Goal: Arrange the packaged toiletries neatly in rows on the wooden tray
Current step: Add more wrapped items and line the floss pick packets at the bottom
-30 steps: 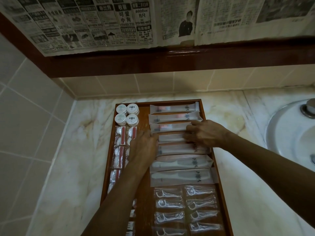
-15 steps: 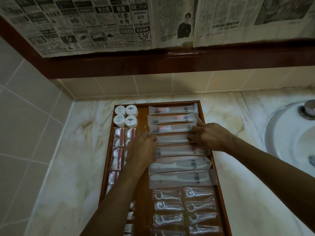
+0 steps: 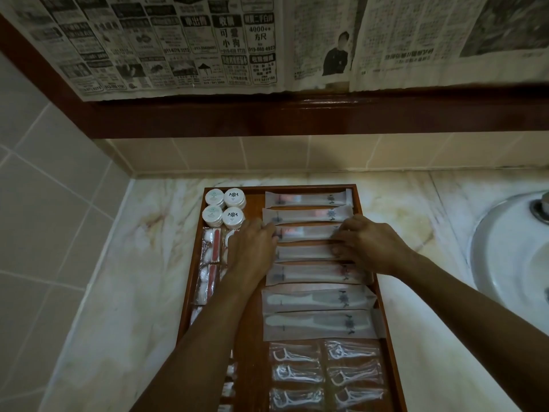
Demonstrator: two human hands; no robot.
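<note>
Marble countertop point(image 3: 124, 292) in a tiled corner carries a wooden tray point(image 3: 361, 203) that runs from the back wall toward the viewer. Down its right side long white toothbrush sachets point(image 3: 309, 200) lie crosswise in a column, one below another, and both hands work on the middle of that column. The left hand point(image 3: 252, 251) lies knuckles up at the left ends of the third and fourth sachets, fingers bent with the tips against the packet ends; whether it pinches one I cannot tell. The right hand point(image 3: 368, 245) sits at the right ends of the same sachets, fingers curled down onto the fourth sachet point(image 3: 306, 253), apparently pinching its end. Nearer the viewer, two wider white packets point(image 3: 318, 299) follow, then clear floss pick packets point(image 3: 297, 355) in two columns. At the tray's far left corner stand four round white lidded tubs point(image 3: 234, 198), with red and white wrapped items point(image 3: 212, 245) in a line below them. To the right is the white washbasin point(image 3: 505, 263); above the tiles, newspaper sheets point(image 3: 178, 46) hang over a dark wooden rail point(image 3: 297, 114)
</note>
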